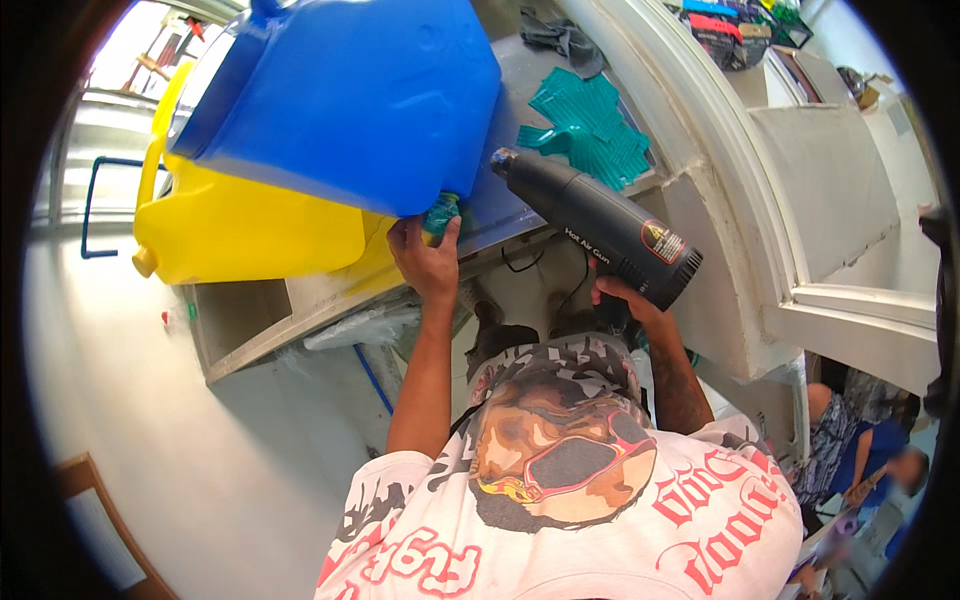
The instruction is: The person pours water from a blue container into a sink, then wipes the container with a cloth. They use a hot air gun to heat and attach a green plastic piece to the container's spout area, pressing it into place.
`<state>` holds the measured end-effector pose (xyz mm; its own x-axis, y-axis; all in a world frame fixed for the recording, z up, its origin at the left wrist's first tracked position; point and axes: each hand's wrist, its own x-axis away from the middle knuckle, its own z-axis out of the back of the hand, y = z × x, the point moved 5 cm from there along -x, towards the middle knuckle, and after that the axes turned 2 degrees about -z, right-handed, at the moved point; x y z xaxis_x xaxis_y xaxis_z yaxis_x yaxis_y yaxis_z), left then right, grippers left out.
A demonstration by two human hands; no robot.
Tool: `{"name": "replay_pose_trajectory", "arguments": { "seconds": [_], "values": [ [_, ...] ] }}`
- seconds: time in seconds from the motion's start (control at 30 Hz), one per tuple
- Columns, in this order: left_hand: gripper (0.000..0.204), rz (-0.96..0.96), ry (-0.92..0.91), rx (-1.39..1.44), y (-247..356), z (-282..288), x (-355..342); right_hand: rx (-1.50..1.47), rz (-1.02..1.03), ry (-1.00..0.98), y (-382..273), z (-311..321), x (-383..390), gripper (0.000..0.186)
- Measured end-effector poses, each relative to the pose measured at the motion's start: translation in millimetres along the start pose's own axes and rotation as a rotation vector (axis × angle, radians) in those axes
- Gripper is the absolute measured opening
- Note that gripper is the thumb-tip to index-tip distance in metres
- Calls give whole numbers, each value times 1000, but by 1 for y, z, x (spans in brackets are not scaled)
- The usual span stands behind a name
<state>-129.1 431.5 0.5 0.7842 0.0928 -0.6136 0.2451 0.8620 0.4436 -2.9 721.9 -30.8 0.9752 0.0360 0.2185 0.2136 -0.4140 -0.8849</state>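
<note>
In the head view, the left hand has its thumb and fingers closed around the green-wrapped cap at the near corner of a blue jerrycan, which lies just beyond that hand. The right hand grips the handle of a black heat gun — its barrel slants forward and leftward, the nozzle near the can's side; whether the two touch, I cannot tell. Left of the left hand is a yellow jerrycan, partly behind the blue one. Ahead of the right hand, past the gun, green plastic sleeves lie in an overlapping pile — a dark glove-like cloth farther beyond them.
</note>
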Motion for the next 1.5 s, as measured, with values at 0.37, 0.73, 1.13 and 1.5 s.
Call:
{"name": "replay_pose_trajectory", "arguments": {
  "seconds": [0.37,0.73,1.13,1.5],
  "values": [
    [58,183,-436,76,-23,-29,-4,176,278,62,5,-3,13,17],
    [50,172,-467,142,-5,-21,-18,647,361,150,33,24,27,41],
    [61,158,-188,340,-4,-24,-5,275,-119,211,17,30,36,39],
    [56,177,-98,222,0,-13,-2,242,-85,132,-3,16,35,26]
  ]
}}
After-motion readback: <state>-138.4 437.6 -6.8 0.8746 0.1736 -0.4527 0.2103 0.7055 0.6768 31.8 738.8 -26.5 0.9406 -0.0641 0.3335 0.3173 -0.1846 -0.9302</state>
